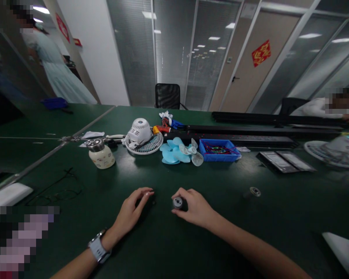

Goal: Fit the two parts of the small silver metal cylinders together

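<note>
A small round metal part [177,202] with a dark face is held between the thumb and fingers of my right hand [196,207], low over the green table. To its left, my left hand [133,207] rests near the table with thumb and fingertips close together; whatever they may pinch is too small to make out. Just right of those fingertips lies a tiny dark piece [154,202]. Another round metal part [254,191] stands on the table to the right of my right hand.
Beyond my hands are a jar [101,155], white fan housing [141,133], light blue fan blades [174,150], and a blue tray [219,150] of wires. Glasses [58,193] lie left. Black bars [238,130] run along the back right. Two people are in the background.
</note>
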Demonstrator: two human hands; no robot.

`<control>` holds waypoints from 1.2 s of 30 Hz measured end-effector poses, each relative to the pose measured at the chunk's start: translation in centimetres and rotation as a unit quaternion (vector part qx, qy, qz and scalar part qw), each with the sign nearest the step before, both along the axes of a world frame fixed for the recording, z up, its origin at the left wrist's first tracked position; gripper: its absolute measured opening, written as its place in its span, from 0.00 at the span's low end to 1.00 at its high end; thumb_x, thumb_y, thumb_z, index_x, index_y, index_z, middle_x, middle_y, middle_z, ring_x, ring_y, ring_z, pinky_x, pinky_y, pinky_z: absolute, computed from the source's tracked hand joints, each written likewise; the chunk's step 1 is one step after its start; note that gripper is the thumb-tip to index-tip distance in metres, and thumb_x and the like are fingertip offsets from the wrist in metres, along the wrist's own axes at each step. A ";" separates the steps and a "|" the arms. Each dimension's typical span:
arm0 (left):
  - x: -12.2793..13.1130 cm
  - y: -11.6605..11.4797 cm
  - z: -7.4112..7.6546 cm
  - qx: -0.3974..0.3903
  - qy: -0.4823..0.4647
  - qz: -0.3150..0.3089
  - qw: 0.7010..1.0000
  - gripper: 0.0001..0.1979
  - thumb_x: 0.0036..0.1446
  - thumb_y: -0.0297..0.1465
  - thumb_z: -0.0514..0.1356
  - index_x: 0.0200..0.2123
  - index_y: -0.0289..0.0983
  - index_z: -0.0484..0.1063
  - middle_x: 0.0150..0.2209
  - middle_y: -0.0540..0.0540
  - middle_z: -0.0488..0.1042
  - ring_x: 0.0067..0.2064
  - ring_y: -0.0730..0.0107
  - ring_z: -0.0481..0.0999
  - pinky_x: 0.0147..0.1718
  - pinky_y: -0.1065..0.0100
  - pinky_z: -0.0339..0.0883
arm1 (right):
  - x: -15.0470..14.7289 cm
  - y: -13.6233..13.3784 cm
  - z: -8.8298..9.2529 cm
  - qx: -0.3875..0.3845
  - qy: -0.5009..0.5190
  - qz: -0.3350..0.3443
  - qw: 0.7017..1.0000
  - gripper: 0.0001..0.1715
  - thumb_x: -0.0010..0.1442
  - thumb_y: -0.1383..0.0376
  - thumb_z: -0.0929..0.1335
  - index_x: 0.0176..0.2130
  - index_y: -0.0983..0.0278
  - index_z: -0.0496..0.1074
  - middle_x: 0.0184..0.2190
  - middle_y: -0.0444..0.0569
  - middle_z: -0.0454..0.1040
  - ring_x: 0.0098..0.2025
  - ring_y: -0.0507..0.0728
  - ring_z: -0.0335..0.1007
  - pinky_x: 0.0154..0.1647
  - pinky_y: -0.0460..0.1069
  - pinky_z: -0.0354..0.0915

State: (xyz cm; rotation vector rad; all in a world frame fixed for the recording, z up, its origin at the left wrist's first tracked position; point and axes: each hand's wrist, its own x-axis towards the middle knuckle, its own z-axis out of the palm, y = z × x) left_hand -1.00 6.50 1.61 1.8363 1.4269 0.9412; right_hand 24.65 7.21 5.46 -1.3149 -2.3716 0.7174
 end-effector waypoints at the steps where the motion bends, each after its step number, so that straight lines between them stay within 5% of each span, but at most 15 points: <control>1: -0.1 0.0 0.1 0.003 0.005 0.007 1.000 0.15 0.65 0.40 0.51 0.44 0.40 0.73 0.45 0.45 0.79 0.48 0.64 0.77 0.47 0.62 0.71 | 1.2 0.3 0.6 0.002 -0.037 -0.019 0.999 0.21 0.52 0.59 0.73 0.46 0.58 0.70 0.42 0.46 0.76 0.45 0.60 0.72 0.44 0.52 0.65; 4: -0.3 -0.1 0.3 0.016 0.029 0.000 0.999 0.21 0.65 0.41 0.49 0.28 0.38 0.75 0.43 0.44 0.79 0.48 0.62 0.76 0.47 0.62 0.70 | 5.6 1.7 1.8 0.025 -0.143 -0.087 0.986 0.20 0.52 0.59 0.73 0.44 0.61 0.70 0.40 0.49 0.77 0.44 0.61 0.73 0.46 0.54 0.64; 9: -0.4 0.0 0.3 0.029 0.035 -0.011 0.999 0.17 0.64 0.39 0.51 0.37 0.40 0.78 0.43 0.45 0.79 0.46 0.63 0.75 0.46 0.62 0.70 | 13.6 4.0 2.3 0.054 -0.313 -0.231 0.920 0.20 0.53 0.59 0.72 0.45 0.62 0.71 0.37 0.51 0.79 0.42 0.63 0.76 0.49 0.56 0.61; 13: -0.6 0.1 0.1 0.038 0.032 -0.008 0.999 0.18 0.63 0.37 0.50 0.32 0.39 0.78 0.44 0.45 0.79 0.47 0.61 0.75 0.47 0.61 0.69 | 18.3 5.3 2.2 0.036 -0.387 -0.333 0.859 0.20 0.54 0.61 0.71 0.46 0.64 0.71 0.38 0.55 0.79 0.43 0.64 0.75 0.48 0.57 0.61; 16: -0.7 0.1 -0.1 0.019 0.030 0.008 0.999 0.20 0.62 0.37 0.49 0.27 0.38 0.76 0.46 0.44 0.78 0.46 0.61 0.74 0.46 0.61 0.69 | 19.2 5.6 2.2 0.063 -0.394 -0.357 0.845 0.21 0.53 0.63 0.70 0.47 0.66 0.71 0.38 0.57 0.79 0.46 0.66 0.74 0.51 0.61 0.59; 18: -0.7 0.0 -0.1 0.005 0.028 0.014 1.000 0.21 0.62 0.36 0.48 0.21 0.38 0.71 0.47 0.44 0.77 0.46 0.62 0.74 0.45 0.62 0.68 | 17.6 5.3 2.3 0.152 -0.346 -0.328 0.866 0.22 0.54 0.63 0.70 0.49 0.65 0.71 0.44 0.58 0.77 0.52 0.68 0.70 0.56 0.64 0.55; 21: -0.7 -0.2 0.0 0.000 0.026 0.003 1.000 0.23 0.62 0.36 0.47 0.15 0.38 0.63 0.49 0.44 0.77 0.47 0.61 0.73 0.45 0.62 0.68 | 12.0 4.0 2.2 0.242 -0.175 -0.196 0.934 0.21 0.59 0.59 0.68 0.51 0.60 0.71 0.52 0.54 0.74 0.57 0.64 0.66 0.60 0.64 0.51; 25: -0.7 -0.2 0.0 0.014 0.024 0.012 1.000 0.23 0.63 0.38 0.47 0.16 0.38 0.63 0.47 0.44 0.77 0.46 0.61 0.74 0.44 0.61 0.69 | 2.4 2.4 1.0 0.142 -0.020 0.033 0.989 0.21 0.61 0.52 0.67 0.51 0.56 0.73 0.45 0.48 0.77 0.49 0.58 0.70 0.53 0.56 0.58; 30: -0.7 -0.1 -0.4 0.044 0.025 0.035 0.998 0.21 0.64 0.39 0.48 0.23 0.39 0.71 0.40 0.45 0.78 0.44 0.62 0.75 0.45 0.61 0.69 | -5.1 2.8 -2.5 0.069 -0.027 0.072 0.995 0.24 0.56 0.47 0.70 0.49 0.53 0.75 0.31 0.43 0.76 0.34 0.53 0.71 0.39 0.49 0.60; 36: -0.7 -0.1 -0.3 0.043 0.037 0.031 0.998 0.21 0.64 0.39 0.49 0.22 0.39 0.69 0.41 0.45 0.78 0.45 0.62 0.75 0.47 0.62 0.68 | -5.7 3.4 -3.4 0.071 -0.020 0.065 0.995 0.15 0.59 0.50 0.68 0.42 0.51 0.79 0.29 0.42 0.74 0.32 0.50 0.69 0.36 0.47 0.57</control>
